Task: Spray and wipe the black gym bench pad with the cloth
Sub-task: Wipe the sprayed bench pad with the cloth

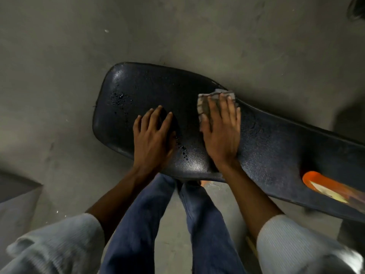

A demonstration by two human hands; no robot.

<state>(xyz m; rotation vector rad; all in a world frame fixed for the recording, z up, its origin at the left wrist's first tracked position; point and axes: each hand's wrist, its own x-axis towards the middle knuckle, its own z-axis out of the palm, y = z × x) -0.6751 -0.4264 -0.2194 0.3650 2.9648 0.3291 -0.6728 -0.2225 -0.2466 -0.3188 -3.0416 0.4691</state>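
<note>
The black gym bench pad (pixel 266 147) stretches from the middle of the view down to the right edge. Droplets of liquid sit on its left end and near its front edge. My right hand (pixel 221 131) lies flat with straight fingers on a grey checked cloth (pixel 205 103) and presses it onto the pad near the far edge. My left hand (pixel 154 139) rests flat on the pad to the left of the cloth, fingers spread, holding nothing. An orange spray bottle (pixel 324 186) lies on the pad at the right.
Grey concrete floor (pixel 79 56) surrounds the bench. My legs in blue jeans (pixel 150 224) stand against the pad's front edge. A grey block (pixel 15 186) sits at the left edge, and a dark object (pixel 357 8) shows in the top right corner.
</note>
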